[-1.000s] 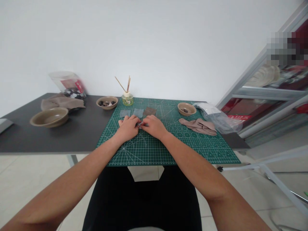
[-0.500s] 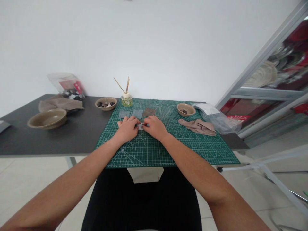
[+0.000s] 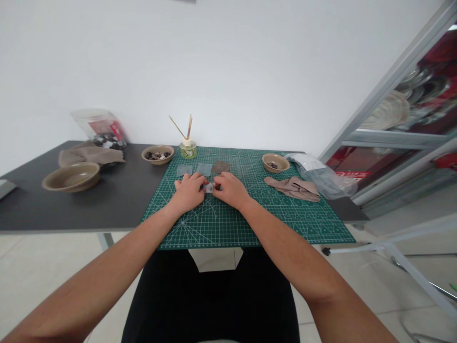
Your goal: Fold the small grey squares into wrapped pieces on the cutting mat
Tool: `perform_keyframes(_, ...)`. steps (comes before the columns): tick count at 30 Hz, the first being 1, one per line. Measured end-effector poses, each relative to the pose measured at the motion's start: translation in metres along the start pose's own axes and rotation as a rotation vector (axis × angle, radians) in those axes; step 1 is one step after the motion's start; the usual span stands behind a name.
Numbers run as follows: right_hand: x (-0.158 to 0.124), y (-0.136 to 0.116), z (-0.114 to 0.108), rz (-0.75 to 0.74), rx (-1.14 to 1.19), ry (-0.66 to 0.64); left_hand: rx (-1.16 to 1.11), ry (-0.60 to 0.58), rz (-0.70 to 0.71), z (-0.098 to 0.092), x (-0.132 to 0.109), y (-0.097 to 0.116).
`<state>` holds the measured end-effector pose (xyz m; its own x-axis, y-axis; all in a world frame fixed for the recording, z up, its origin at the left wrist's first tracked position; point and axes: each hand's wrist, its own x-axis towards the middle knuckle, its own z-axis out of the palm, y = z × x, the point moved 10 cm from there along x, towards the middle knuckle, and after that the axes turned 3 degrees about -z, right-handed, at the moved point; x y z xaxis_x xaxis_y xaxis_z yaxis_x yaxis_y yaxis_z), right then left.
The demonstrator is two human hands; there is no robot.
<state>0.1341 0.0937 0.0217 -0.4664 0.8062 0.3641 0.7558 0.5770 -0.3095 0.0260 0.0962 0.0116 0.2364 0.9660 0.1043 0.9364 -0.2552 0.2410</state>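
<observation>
My left hand (image 3: 189, 190) and my right hand (image 3: 230, 189) rest close together on the green cutting mat (image 3: 250, 219), fingers curled. Between their fingertips they pinch a small pale grey piece (image 3: 209, 187); what it is I cannot make out. Just beyond the hands lie three small squares in a row on the mat: two grey-blue squares (image 3: 184, 170) (image 3: 204, 168) and a brown square (image 3: 220, 166).
A reed diffuser bottle (image 3: 188, 148) stands at the mat's far edge. Small bowls (image 3: 157, 154) (image 3: 275, 162) hold dark bits. A large tan bowl (image 3: 70, 176), folded cloth (image 3: 87, 155) and plastic jar (image 3: 100, 127) sit left. Beige fabric (image 3: 294, 187) and a clear bag (image 3: 321, 174) lie right.
My hands have stayed almost in place, fingers shifting slightly on the small piece; a little more of it shows between them now.
</observation>
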Motion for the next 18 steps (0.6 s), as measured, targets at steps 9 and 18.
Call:
perform_keyframes(9,0.003,-0.014,0.006,-0.109,0.059,-0.059,-0.020,-0.007,-0.004,-0.002,-0.001,0.002)
perform_keyframes(18,-0.001,-0.003,-0.001,0.019,0.000,-0.001,-0.005,-0.002,0.002,0.000,0.000,0.001)
